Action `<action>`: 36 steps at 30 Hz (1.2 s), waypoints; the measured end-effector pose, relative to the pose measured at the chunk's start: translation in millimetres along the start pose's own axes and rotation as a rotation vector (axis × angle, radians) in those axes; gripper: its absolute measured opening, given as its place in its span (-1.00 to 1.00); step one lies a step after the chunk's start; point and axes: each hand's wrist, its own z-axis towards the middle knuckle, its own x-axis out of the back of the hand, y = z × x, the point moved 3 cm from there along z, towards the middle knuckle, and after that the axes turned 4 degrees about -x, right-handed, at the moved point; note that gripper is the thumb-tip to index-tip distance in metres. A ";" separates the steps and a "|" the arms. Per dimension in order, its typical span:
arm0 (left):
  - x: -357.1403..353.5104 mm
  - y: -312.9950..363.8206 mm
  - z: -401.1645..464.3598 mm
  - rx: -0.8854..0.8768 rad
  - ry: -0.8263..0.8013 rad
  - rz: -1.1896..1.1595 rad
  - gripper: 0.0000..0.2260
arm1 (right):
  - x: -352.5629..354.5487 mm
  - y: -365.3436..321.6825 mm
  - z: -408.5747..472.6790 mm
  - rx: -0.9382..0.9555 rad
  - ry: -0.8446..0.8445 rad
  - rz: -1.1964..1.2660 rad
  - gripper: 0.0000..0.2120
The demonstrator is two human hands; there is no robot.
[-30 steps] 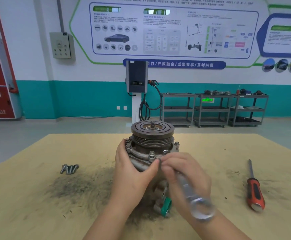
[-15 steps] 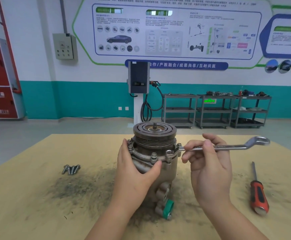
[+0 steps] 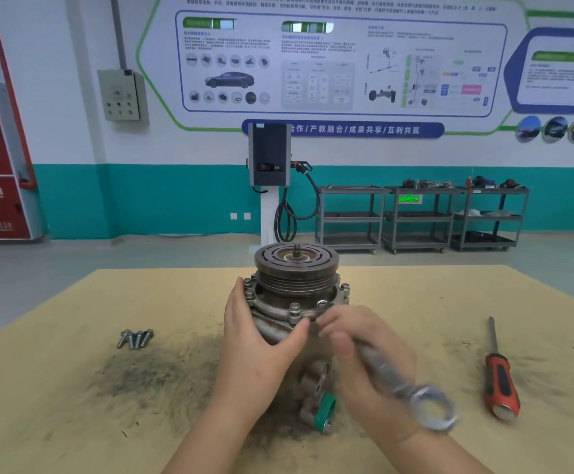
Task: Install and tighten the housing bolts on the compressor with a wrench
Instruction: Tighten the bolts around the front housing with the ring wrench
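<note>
The compressor (image 3: 297,302) stands upright mid-tabletop (image 3: 73,422), the left hand (image 3: 258,340) bracing its side with fingers relaxed. The right hand (image 3: 357,357) grips the wrench (image 3: 408,384), blurred, seemingly tightening a front flange bolt (image 3: 323,305). Next it probably needs reseating on that bolt; spare bolts (image 3: 135,338) wait well left.

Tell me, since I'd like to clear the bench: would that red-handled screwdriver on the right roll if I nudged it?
Probably a little. The screwdriver lies flat on the table with a rounded handle and thin round shank, so a sideways push would likely roll it. It looks stiff and light enough to lift one-handed. The handle's dark inset may give grip, though I can't tell for sure.
</note>
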 end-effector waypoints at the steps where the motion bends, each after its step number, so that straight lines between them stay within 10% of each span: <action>1: 0.2 0.7 0.0 0.005 -0.003 -0.011 0.02 | -2.4 -2.1 -0.5 0.042 -0.064 -0.060 -0.83; 7: -0.8 4.4 0.3 0.048 0.017 -0.057 0.09 | -7.4 -12.2 5.2 0.057 -0.150 -0.164 -0.79; 13: -1.6 1.2 0.7 0.016 0.018 0.016 -0.07 | 9.4 -0.5 19.2 -0.447 0.304 0.398 -0.85; 22: -0.1 3.8 -0.3 0.010 0.005 0.015 -0.06 | 17.7 31.3 24.8 -0.900 0.418 0.701 -0.80; 36: 0.6 5.2 -0.8 0.028 -0.017 -0.036 0.08 | -13.4 -13.7 4.3 -0.013 -0.155 -0.181 -0.78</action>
